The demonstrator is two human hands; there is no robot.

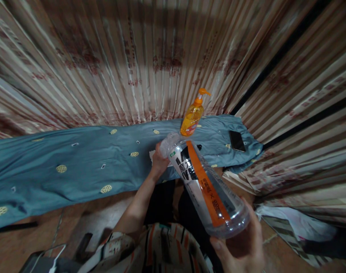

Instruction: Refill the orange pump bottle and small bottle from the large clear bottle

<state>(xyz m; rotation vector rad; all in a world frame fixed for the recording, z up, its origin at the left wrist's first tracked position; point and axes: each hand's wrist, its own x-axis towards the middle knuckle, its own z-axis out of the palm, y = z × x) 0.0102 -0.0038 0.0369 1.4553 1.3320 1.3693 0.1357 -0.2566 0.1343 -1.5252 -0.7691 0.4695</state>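
Observation:
A large clear plastic bottle [203,185] with an orange, white and black label is held tilted in front of me. Its top points away to the left and its base comes toward me on the right. My left hand [159,161] is closed around the translucent top end [170,144]. My right hand [244,246] grips the base from below, thumb on the near side. Beyond the bottle's top stands an orange pump bottle [191,119], upright and touched by neither hand. Part of a small white item [151,156] shows behind my left hand; I cannot make out what it is.
A narrow surface under a blue patterned cloth [84,159] runs across. A dark phone [237,141] lies at its right end, and a small black object [199,147] is behind the bottle. Pleated curtains [110,64] hang behind and right. A plastic bag [301,223] is low right.

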